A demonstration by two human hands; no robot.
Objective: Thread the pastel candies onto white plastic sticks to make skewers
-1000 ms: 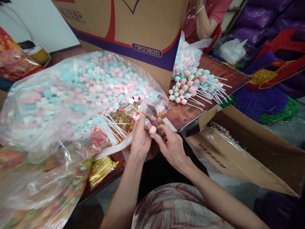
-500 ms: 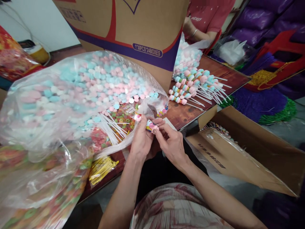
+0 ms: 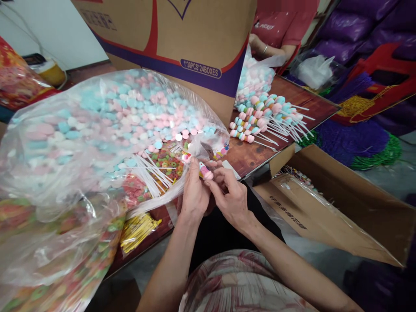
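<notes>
In front of me my left hand (image 3: 196,186) is closed around a marshmallow skewer; its stick is hidden in the hand. A pink and white candy piece (image 3: 206,171) shows between the two hands, and a small colourful end (image 3: 186,157) pokes out beyond the left thumb. My right hand (image 3: 231,193) has thumb and fingers bent together at the pink piece's lower edge. Just left of the hands, loose white sticks (image 3: 151,173) lie over a bag of ring gummies (image 3: 169,158). A big clear bag of pink, blue and white marshmallows (image 3: 130,104) spreads behind them.
Finished-looking marshmallow skewers (image 3: 256,117) are piled on the table at right. A large carton (image 3: 182,39) stands behind. An open cardboard box (image 3: 325,221) sits below right. Yellow twist ties (image 3: 139,232) lie near the table edge. A person in a red shirt (image 3: 279,30) sits opposite.
My right fingers have shifted slightly down and left at the pink piece, which now shows more fully. The left hand still holds the skewer.
</notes>
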